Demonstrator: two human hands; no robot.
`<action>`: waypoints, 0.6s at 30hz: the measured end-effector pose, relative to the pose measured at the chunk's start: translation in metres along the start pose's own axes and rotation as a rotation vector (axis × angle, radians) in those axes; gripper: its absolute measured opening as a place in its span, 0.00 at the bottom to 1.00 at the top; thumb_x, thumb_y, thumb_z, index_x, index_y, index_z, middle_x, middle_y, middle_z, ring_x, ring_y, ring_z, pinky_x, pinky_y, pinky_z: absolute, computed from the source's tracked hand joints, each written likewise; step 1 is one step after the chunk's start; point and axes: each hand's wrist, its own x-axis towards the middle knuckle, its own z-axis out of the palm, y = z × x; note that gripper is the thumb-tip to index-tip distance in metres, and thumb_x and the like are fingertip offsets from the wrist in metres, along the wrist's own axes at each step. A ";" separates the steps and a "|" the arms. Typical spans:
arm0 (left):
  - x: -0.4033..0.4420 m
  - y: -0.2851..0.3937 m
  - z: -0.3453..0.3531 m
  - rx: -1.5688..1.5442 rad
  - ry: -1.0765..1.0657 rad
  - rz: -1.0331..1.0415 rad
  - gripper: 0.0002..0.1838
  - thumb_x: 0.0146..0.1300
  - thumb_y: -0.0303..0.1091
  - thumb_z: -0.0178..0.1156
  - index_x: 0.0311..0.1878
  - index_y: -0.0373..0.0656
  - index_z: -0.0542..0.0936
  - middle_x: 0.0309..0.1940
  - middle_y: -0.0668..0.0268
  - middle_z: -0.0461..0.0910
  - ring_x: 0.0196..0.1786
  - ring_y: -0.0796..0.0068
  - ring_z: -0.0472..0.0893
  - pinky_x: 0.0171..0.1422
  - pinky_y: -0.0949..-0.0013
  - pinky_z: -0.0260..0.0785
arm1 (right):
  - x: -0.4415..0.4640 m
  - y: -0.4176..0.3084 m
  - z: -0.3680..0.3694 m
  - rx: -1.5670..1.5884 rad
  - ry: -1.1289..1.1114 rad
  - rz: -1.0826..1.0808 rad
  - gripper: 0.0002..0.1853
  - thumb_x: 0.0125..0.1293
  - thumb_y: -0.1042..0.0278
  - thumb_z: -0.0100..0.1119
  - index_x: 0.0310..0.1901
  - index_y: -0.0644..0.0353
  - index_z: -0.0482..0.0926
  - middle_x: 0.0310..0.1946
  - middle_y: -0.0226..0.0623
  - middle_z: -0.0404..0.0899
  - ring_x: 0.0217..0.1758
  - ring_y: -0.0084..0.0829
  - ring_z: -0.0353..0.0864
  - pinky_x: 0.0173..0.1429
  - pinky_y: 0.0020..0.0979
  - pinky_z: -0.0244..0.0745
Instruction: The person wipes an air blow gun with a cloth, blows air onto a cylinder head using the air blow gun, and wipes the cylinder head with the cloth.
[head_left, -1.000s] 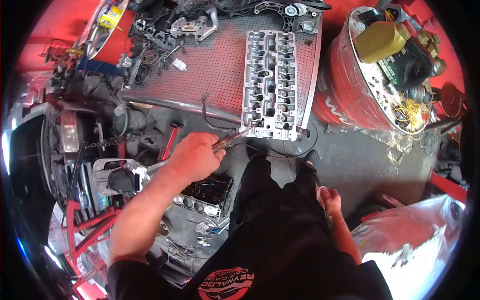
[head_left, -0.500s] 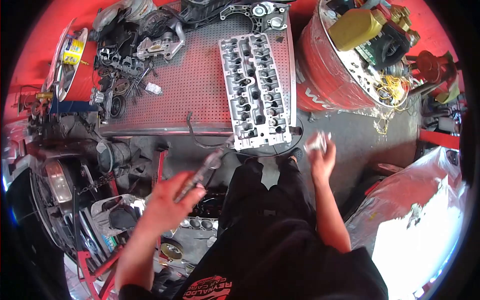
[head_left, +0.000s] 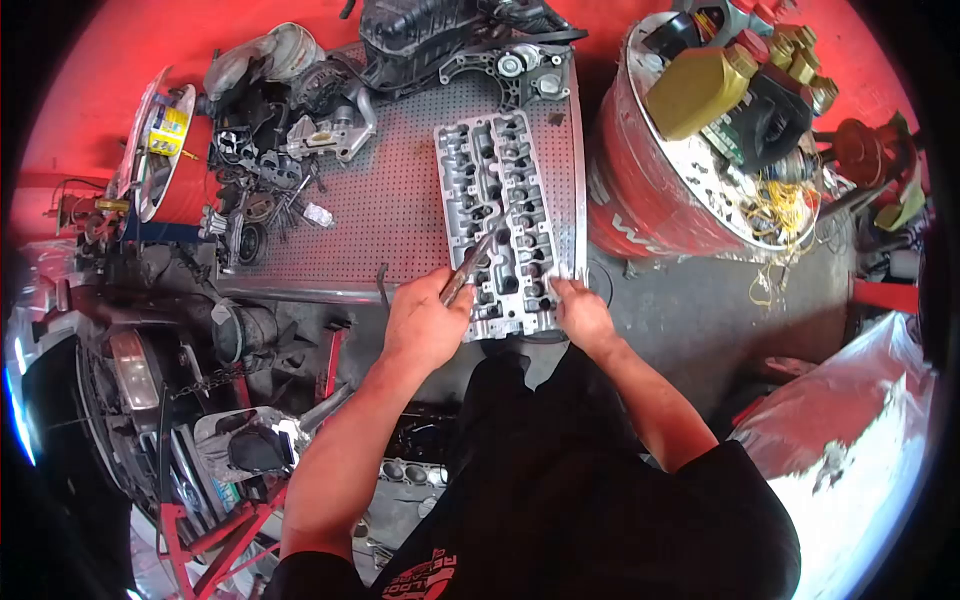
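An aluminium engine cylinder head (head_left: 455, 215) lies lengthwise on the perforated metal table (head_left: 400, 215), its near end at the table's front edge. My left hand (head_left: 425, 322) is closed around a long, slim dark metal tool (head_left: 472, 268). The tool's far end reaches over the middle of the cylinder head; its exact kind is unclear. At the head's right edge, my right hand (head_left: 585, 315) is closed with a small white crumpled rag (head_left: 558, 274) at its fingertips, partly hidden and blurred.
Loose engine parts (head_left: 265, 185) pile up at the table's left. A black engine part (head_left: 415, 45) and a metal bracket (head_left: 512, 66) lie at the back. To the right stands a red drum (head_left: 635, 190) carrying oil bottles (head_left: 700, 92). A car front (head_left: 130, 370) is at left.
Both hands have moved inward and forward onto the cylinder head. The tool now points over the head's middle, and the rag has come to its right edge.
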 end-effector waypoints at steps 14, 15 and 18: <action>-0.035 0.089 -0.016 -0.322 -0.055 -0.653 0.09 0.66 0.34 0.66 0.41 0.37 0.82 0.24 0.69 0.81 0.18 0.80 0.75 0.25 0.71 0.67 | 0.166 0.025 -0.037 -0.378 -0.189 -0.867 0.15 0.65 0.66 0.53 0.51 0.57 0.82 0.60 0.35 0.77 0.66 0.39 0.69 0.67 0.41 0.70; -0.043 0.086 -0.014 -0.325 -0.063 -0.673 0.09 0.66 0.34 0.66 0.41 0.37 0.82 0.24 0.69 0.81 0.18 0.80 0.75 0.25 0.71 0.67 | 0.164 0.028 -0.041 -0.341 -0.250 -0.917 0.16 0.65 0.66 0.52 0.52 0.58 0.82 0.59 0.36 0.78 0.66 0.39 0.69 0.66 0.41 0.70; -0.047 0.074 -0.005 -0.454 0.076 -0.660 0.09 0.67 0.35 0.67 0.41 0.39 0.83 0.20 0.71 0.77 0.18 0.82 0.74 0.25 0.72 0.66 | 0.166 0.020 -0.049 -0.442 -0.260 -0.787 0.17 0.66 0.66 0.51 0.54 0.59 0.80 0.53 0.39 0.81 0.60 0.40 0.75 0.62 0.42 0.74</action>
